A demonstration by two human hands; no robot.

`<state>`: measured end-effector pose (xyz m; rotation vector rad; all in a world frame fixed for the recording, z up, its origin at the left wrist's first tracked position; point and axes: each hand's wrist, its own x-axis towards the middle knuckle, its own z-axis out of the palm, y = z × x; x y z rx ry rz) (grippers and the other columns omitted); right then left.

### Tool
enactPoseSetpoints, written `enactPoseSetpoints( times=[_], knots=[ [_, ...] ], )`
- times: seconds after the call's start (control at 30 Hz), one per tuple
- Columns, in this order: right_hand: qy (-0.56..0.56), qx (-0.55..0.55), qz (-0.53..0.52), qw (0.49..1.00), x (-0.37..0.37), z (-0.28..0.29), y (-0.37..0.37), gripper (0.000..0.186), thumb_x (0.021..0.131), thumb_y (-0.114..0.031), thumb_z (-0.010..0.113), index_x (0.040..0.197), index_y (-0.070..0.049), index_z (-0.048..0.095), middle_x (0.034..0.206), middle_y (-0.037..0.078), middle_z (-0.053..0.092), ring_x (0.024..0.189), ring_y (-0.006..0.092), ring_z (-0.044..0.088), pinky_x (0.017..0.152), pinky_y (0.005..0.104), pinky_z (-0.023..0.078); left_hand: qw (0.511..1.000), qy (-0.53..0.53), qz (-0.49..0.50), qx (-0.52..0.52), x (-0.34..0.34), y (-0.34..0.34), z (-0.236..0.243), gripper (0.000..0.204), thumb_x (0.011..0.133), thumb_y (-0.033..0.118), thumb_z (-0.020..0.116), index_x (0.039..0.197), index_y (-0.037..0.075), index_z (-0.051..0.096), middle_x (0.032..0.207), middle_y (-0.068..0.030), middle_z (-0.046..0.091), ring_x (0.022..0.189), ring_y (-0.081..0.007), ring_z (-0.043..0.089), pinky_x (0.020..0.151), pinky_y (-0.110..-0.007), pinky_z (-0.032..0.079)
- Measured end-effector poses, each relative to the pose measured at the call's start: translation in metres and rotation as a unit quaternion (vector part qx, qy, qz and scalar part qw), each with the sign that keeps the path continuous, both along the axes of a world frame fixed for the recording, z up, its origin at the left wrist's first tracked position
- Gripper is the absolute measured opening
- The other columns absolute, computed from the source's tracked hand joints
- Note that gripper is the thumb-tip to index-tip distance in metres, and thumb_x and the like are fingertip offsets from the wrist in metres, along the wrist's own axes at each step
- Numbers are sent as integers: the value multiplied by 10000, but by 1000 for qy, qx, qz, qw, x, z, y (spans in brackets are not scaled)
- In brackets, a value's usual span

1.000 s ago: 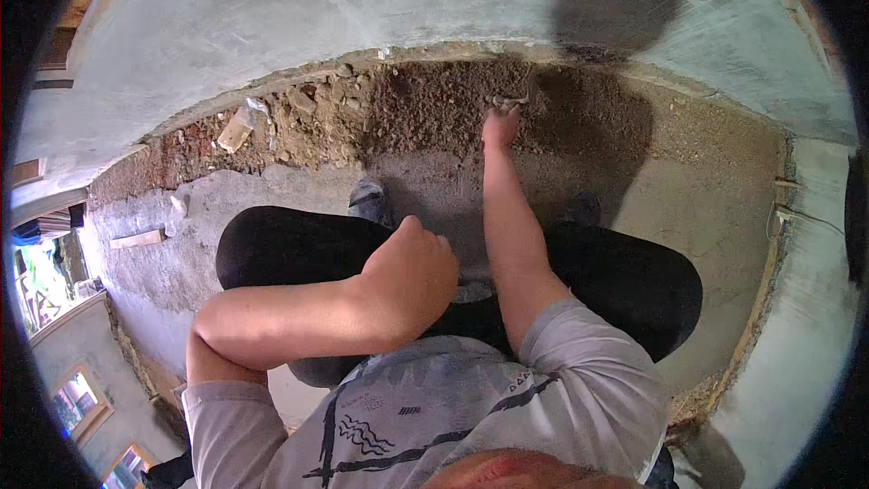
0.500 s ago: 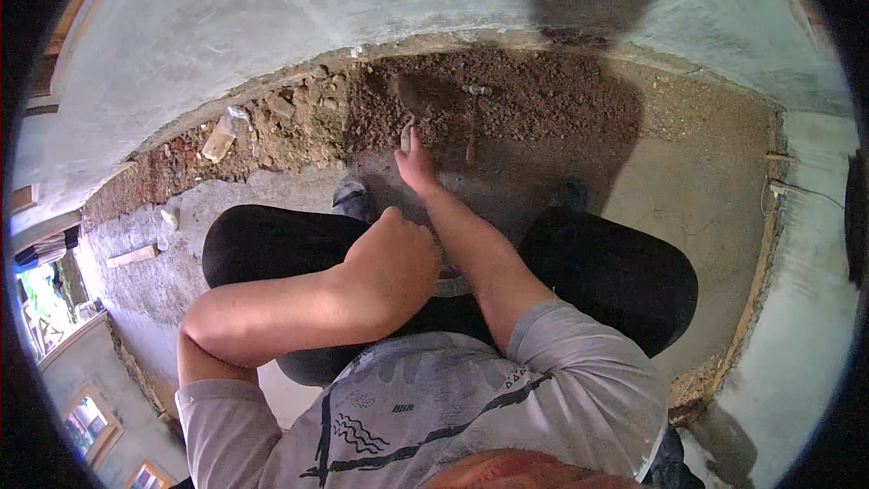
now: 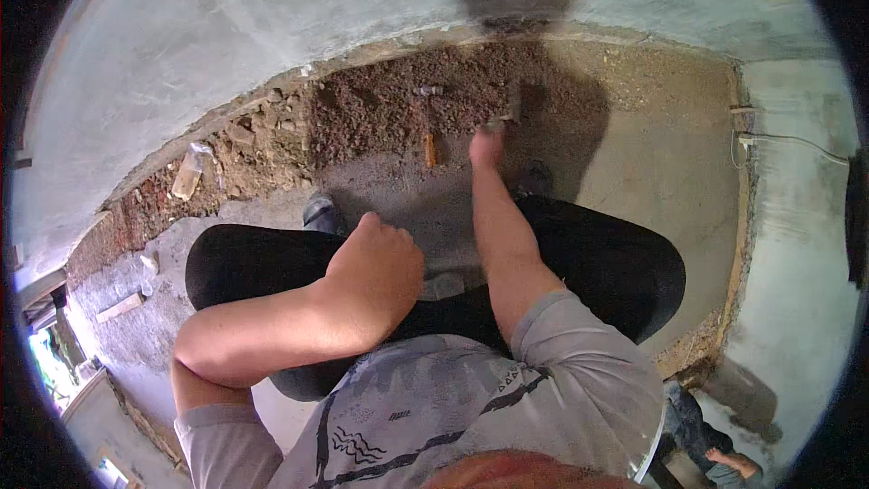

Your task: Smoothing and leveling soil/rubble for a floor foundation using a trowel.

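My right hand (image 3: 486, 147) reaches out over the edge of the dug strip of earth (image 3: 380, 104). Its fingers are wrapped round the handle of a trowel (image 3: 509, 115), whose blade blends into the dark soil. Left of it lies a hammer (image 3: 430, 147), its orange handle toward me and its metal head on the loose dirt. My left hand (image 3: 385, 254) is closed, with the forearm across my left thigh. Its fingers are mostly hidden, so whatever it may hold does not show. A grey object (image 3: 444, 286) sits between my thighs, beside that hand.
A plastered wall (image 3: 362, 9) curves along the far side of the strip. Stones and a pale plastic bottle or bag (image 3: 189, 172) lie at the left. A wood piece (image 3: 120, 308) rests on the concrete floor (image 3: 670, 208). Another person (image 3: 701, 439) is at the lower right.
My right hand has moved with the trowel from left of the hammer to right of it. My view has shifted right, and another person has come into it. My left hand stays closed.
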<state>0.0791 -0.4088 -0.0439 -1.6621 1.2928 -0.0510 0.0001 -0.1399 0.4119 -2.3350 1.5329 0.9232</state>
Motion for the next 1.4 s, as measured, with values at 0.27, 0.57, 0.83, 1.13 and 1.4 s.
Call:
enactPoseSetpoints(
  times=[0.27, 0.57, 0.83, 1.13, 1.4],
  knots=[
    [-30, -37, 253, 966, -32, 29, 93, 722, 962, -271, 650, 1572, -76, 318, 1490, 236, 498, 1344, 428, 502, 1107, 452, 415, 1000, -3, -13, -14, -2, -18, -17, 186, 904, 199, 571, 910, 79, 714, 884, -91, 689, 882, -244, 683, 796, -377, 458],
    [-55, -14, 107, 993, 36, 93, -48, 679, 981, -258, 648, 1564, -71, 354, 1454, 217, 542, 1265, 374, 580, 1044, 443, 462, 999, 32, 0, 25, 3, -15, -8, 182, 891, 187, 590, 945, 68, 717, 898, -93, 678, 865, -252, 671, 806, -393, 462],
    [-54, -8, 96, 994, 34, -24, -76, 716, 996, -239, 627, 1588, -52, 269, 1484, 237, 490, 1268, 365, 575, 1029, 421, 471, 999, 14, -23, 27, 14, -24, -14, 182, 887, 198, 591, 942, 61, 697, 870, -84, 662, 847, -242, 658, 797, -392, 455],
    [-66, -30, 335, 940, 1, 14, 37, 702, 969, -288, 652, 1579, -141, 338, 1456, 238, 535, 1306, 411, 547, 1088, 468, 444, 1000, 25, -16, 10, 20, -22, -28, 185, 891, 203, 580, 927, 78, 712, 886, -89, 691, 850, -258, 690, 779, -396, 476],
    [-168, 167, -3, 972, 2, 11, 11, 596, 944, -269, 686, 1499, -155, 500, 911, 90, 705, 676, 193, 646, 619, 360, 521, 998, 34, 16, 55, 36, -18, -44, 164, 849, 189, 647, 857, 86, 774, 914, -110, 751, 922, -263, 733, 758, -421, 547]
  ],
)
